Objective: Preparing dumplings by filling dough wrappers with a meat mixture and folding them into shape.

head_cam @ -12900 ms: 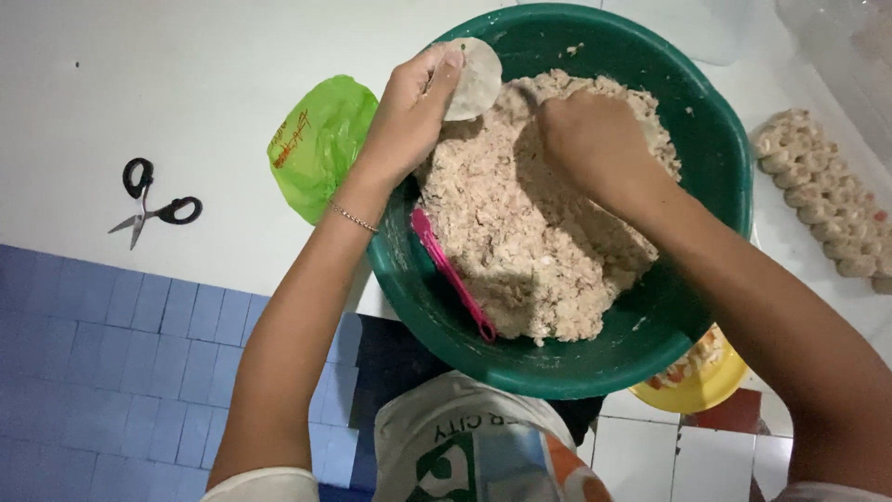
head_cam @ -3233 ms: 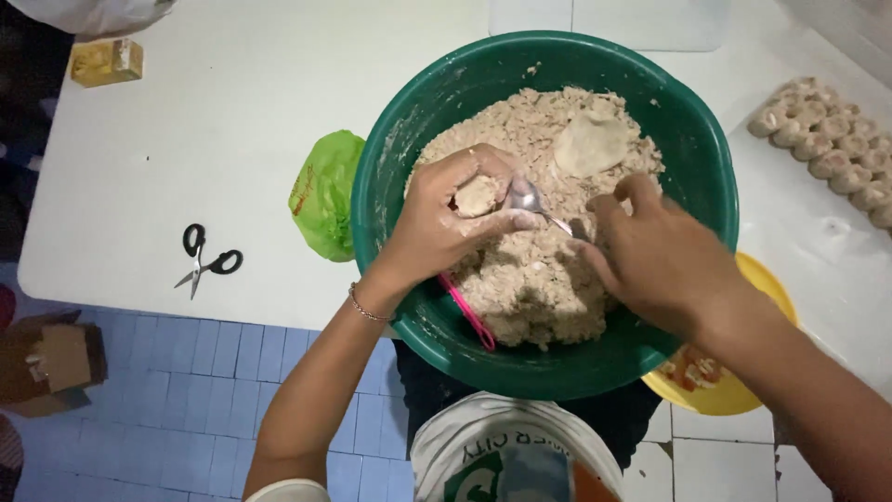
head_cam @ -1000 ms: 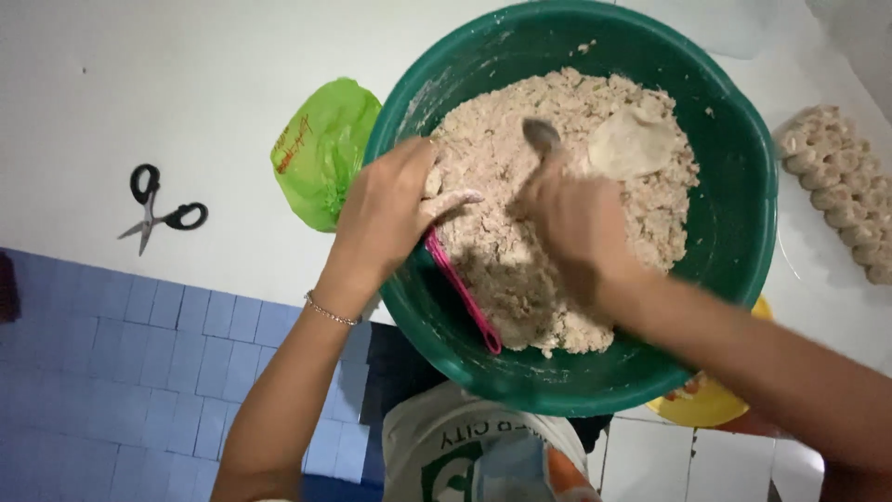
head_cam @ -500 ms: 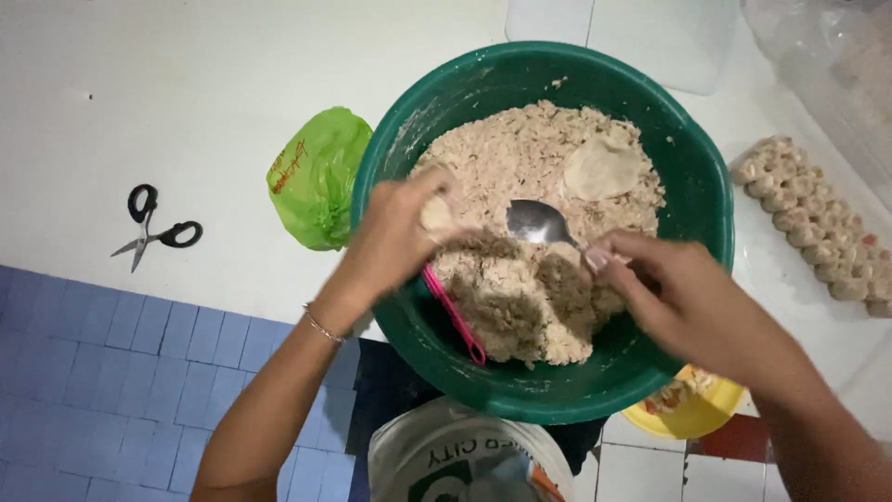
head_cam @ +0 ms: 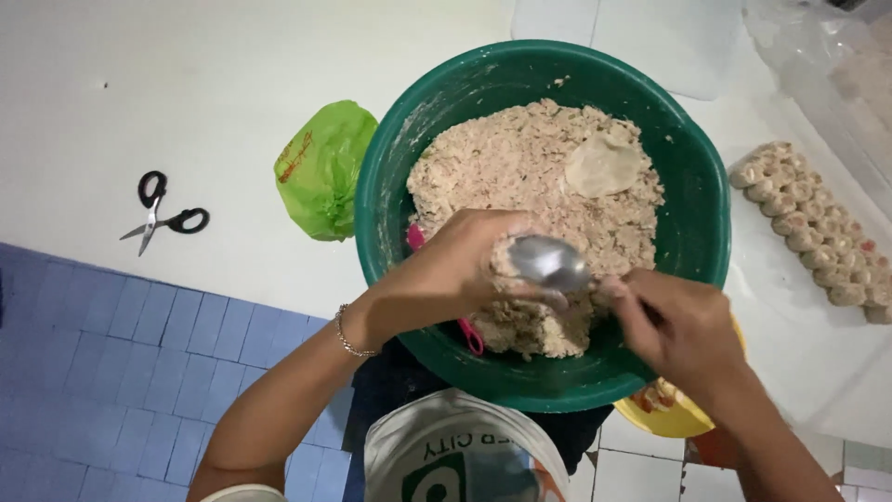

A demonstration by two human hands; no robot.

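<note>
My left hand (head_cam: 455, 270) cups a lump of filling over the bowl (head_cam: 688, 232), fingers curled tight around it, and my right hand (head_cam: 683, 325) pinches the handle of a spoon (head_cam: 550, 262), its bowl pressed onto that lump. I cannot tell whether a wrapper lies under the lump.

Judging by what shows, much is left: the mix (head_cam: 520, 167) fills most of the bowl. One pale round wrapper (head_cam: 602, 165) lies on the mix at the far side. Some work looks done: rows of shaped dumplings (head_cam: 813, 237) lie on the desk (head_cam: 139, 84) right of the bowl.

A pink tool (head_cam: 469, 333) sticks out of the mix under my left wrist. A green bag (head_cam: 321, 167) touches the bowl's left rim; scissors (head_cam: 163, 212) lie well left of it. A yellow dish (head_cam: 664, 414) peeks out below the bowl. Nothing blocks my hands.
</note>
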